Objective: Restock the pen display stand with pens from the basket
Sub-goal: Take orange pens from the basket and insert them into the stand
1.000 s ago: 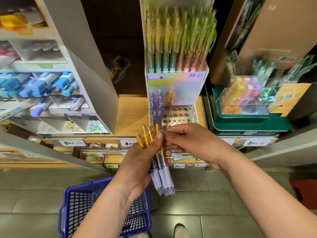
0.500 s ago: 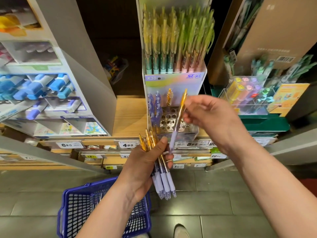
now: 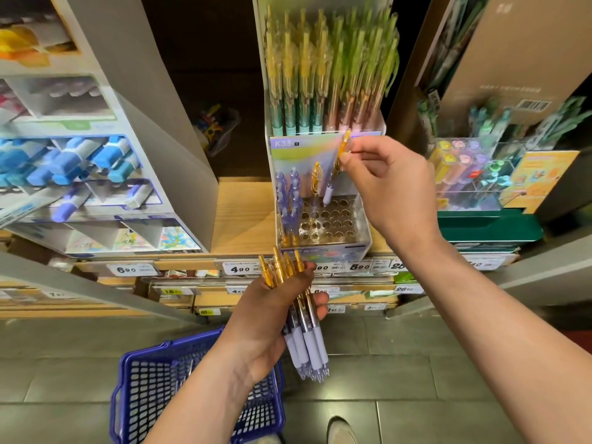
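Blue basket [image 3: 134, 398] sits on the floor, lower left. Left grip [image 3: 266, 322] is closed round a bundle of pens [image 3: 307, 341]: long axes near vertical, orange clicker ends up toward the shelf, lilac tips down. Display stand [image 3: 339, 224] is on the shelf, with purple pens [image 3: 290, 203] upright at its left. Single pen [image 3: 329, 191] is steep, orange end up-right, tip down at the back holes; seated or not, cannot tell. Right grip [image 3: 390, 184] pinches its upper end with thumb and fingertips.

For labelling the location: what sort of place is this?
Probably a stationery shop: price tags line the shelf edge, a pen display stand holds many pens, and a blue shopping basket sits on the floor.
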The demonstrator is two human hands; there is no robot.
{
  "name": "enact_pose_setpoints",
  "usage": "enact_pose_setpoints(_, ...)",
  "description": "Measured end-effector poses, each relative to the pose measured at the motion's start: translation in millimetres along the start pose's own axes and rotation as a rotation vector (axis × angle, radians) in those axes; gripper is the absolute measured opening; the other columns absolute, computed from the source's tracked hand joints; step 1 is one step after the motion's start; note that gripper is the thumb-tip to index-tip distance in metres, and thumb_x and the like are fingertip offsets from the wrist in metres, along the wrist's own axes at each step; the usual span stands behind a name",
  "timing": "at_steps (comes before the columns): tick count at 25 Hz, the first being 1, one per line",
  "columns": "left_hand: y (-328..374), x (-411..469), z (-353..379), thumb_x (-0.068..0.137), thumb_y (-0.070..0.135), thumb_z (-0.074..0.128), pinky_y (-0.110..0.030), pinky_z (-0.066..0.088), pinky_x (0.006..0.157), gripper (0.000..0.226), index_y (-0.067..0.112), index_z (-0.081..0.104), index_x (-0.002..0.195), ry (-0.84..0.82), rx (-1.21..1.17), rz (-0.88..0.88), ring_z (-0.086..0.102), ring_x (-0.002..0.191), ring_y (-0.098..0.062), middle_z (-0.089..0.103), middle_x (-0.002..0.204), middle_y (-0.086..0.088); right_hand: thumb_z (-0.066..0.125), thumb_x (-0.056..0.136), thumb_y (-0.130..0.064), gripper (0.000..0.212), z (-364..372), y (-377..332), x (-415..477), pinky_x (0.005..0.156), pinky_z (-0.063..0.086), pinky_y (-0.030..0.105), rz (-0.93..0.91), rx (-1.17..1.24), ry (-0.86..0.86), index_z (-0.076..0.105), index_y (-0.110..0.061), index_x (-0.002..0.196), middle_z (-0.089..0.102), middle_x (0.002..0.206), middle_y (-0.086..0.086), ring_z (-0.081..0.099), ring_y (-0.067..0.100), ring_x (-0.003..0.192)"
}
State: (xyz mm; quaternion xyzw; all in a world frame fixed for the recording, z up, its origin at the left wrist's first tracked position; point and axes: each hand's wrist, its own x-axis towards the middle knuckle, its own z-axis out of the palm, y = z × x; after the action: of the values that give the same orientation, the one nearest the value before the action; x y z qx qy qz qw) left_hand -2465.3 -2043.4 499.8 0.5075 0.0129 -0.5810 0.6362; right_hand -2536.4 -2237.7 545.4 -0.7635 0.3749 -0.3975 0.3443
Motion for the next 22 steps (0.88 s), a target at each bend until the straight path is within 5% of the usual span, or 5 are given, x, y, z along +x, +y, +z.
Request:
enact_pose_setpoints(9, -0.2, -0.9, 1.9, 0.081, 0.016, 0.080, -0.031, 0.060, 0.064, 0.042, -0.001, 0.067, 0.117, 0.000, 0.007, 0.003, 0.075, 0.078, -0.026, 0.072, 0.093, -0.016, 0.075, 0.090, -0.024, 0.011, 13.7, 13.8, -12.3, 0.070, 0.046, -0.001, -0.023, -0.182, -0.135, 0.075, -0.018, 0.099, 0.066, 0.078, -0.015, 0.064, -0.008, 0.072)
enact_pose_setpoints(15, -0.8, -0.2, 4.5, 0.077, 0.022, 0.081, -0.029, 0.060, 0.064, 0.038, 0.003, 0.070, 0.109, -0.018, 0.051, 0.045, 0.075, 0.078, -0.024, 0.072, 0.088, -0.013, 0.076, 0.089, -0.029, 0.014, 9.6, 4.5, -18.6, 0.066, 0.043, -0.003, 0.126, -0.241, -0.221, 0.073, -0.020, 0.099, 0.068, 0.082, -0.014, 0.064, -0.002, 0.075)
enact_pose_setpoints(18, -0.4, -0.3, 4.8, 0.076, 0.023, 0.081, -0.029, 0.060, 0.065, 0.032, 0.006, 0.074, 0.102, -0.056, 0.060, 0.057, 0.075, 0.079, -0.024, 0.074, 0.088, -0.009, 0.071, 0.091, -0.041, 0.006, -1.5, 2.6, -37.7, 0.062, 0.042, 0.004, 0.342, -0.133, -0.470, 0.071, -0.036, 0.088, 0.070, 0.078, -0.020, 0.065, -0.007, 0.074)
enact_pose_setpoints(22, 2.6, -1.3, 4.7, 0.081, 0.025, 0.076, -0.029, 0.060, 0.068, 0.025, 0.013, 0.079, 0.103, -0.105, 0.072, 0.079, 0.074, 0.081, -0.023, 0.076, 0.100, -0.015, 0.067, 0.093, -0.043, 0.016, -12.4, 2.1, -64.2, 0.091, 0.054, 0.031, 0.613, 0.268, -0.879, 0.076, -0.038, 0.104, 0.072, 0.080, -0.022, 0.066, 0.002, 0.078)
